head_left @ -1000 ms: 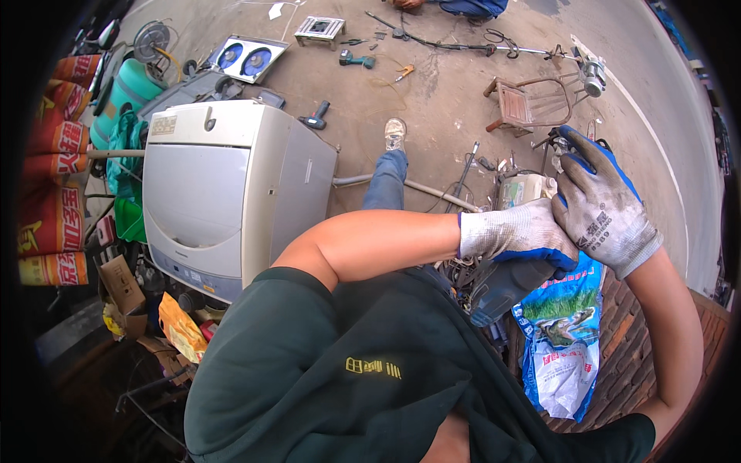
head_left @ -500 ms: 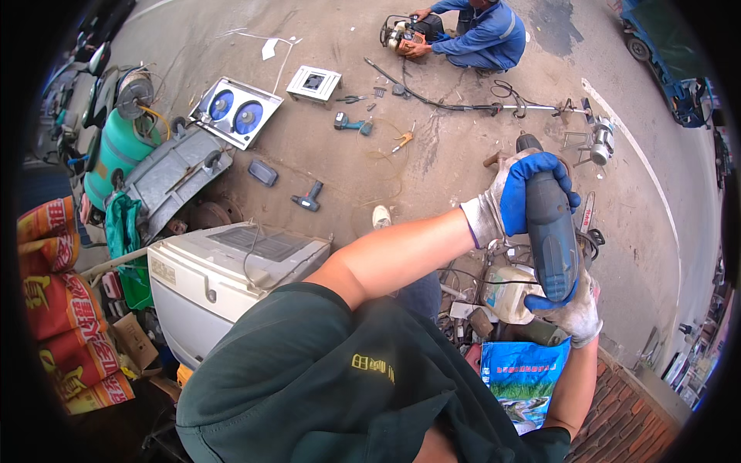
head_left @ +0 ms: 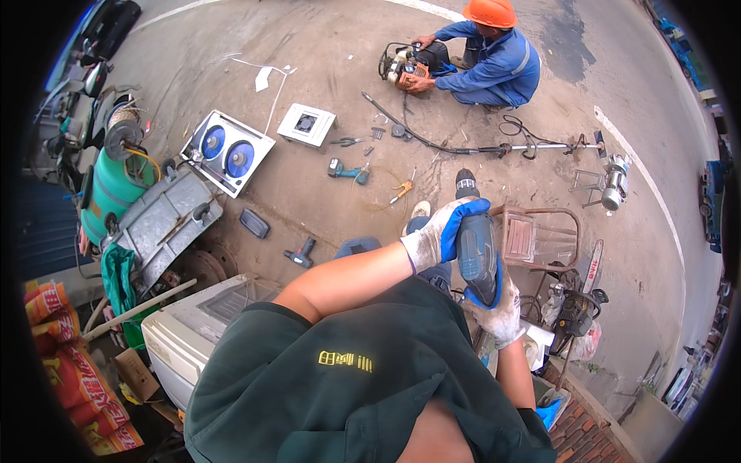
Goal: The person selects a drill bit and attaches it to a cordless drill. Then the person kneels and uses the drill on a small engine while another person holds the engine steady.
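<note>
I hold a dark blue-grey power drill point(head_left: 476, 258) before me, its black chuck facing away. My left hand point(head_left: 443, 236), in a white glove with a blue palm, is closed round the front of its body. Lower down, my right hand point(head_left: 497, 309), gloved the same way, grips the rear end; some of its fingers are hidden by the drill. Just beyond the right side of the drill stands a small brown folding chair point(head_left: 540, 238) on the ground. A chainsaw point(head_left: 580, 309) lies to the right of my hands.
Ahead, a person point(head_left: 494, 65) in blue workwear and an orange helmet crouches with both hands on a small engine point(head_left: 409, 68). A long-shafted tool point(head_left: 471, 148), a teal cordless tool point(head_left: 347, 171) and a two-burner stove point(head_left: 228, 153) lie on the ground. A whitish appliance point(head_left: 174, 339) stands at left.
My hands and the drill have shifted left in view. The chair and more of the chainsaw now show. The crouching person's helmet has come into view.
</note>
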`<state>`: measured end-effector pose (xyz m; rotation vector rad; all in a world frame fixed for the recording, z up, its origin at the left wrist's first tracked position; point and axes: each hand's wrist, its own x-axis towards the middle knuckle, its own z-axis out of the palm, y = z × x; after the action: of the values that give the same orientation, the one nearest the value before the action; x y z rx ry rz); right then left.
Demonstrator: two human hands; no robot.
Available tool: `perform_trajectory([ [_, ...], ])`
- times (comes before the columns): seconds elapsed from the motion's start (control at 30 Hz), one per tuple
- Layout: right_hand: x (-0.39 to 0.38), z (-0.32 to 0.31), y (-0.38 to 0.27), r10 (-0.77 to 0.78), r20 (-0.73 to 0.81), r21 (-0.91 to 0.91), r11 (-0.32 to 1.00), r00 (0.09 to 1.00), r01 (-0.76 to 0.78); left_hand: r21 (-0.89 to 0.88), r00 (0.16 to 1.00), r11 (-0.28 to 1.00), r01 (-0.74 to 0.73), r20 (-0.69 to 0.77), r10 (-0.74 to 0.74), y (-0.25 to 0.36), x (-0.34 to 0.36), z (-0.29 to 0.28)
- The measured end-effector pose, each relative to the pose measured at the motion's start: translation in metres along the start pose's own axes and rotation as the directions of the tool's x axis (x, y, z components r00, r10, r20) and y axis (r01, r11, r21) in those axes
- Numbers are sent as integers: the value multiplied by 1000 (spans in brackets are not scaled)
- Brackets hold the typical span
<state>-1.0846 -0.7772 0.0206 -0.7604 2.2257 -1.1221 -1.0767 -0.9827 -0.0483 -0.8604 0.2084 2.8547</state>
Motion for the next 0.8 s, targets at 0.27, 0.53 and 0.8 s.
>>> perform_trajectory([
  [0.27, 193, 18, 32, -9, 18, -41, 999, 1000, 10, 3, 994, 999, -32, -108, 32, 130, 124, -15],
  [0.53, 356, 47, 0, 56, 86, -54, 997, 995, -52, -69, 989, 996, 57, -135, -66, 283, 191, -19],
  [0.8, 597, 190, -19, 330, 104, -13, 944, 938, -330, 4, 932, 953, 303, -209, -295, 533, 315, -122],
])
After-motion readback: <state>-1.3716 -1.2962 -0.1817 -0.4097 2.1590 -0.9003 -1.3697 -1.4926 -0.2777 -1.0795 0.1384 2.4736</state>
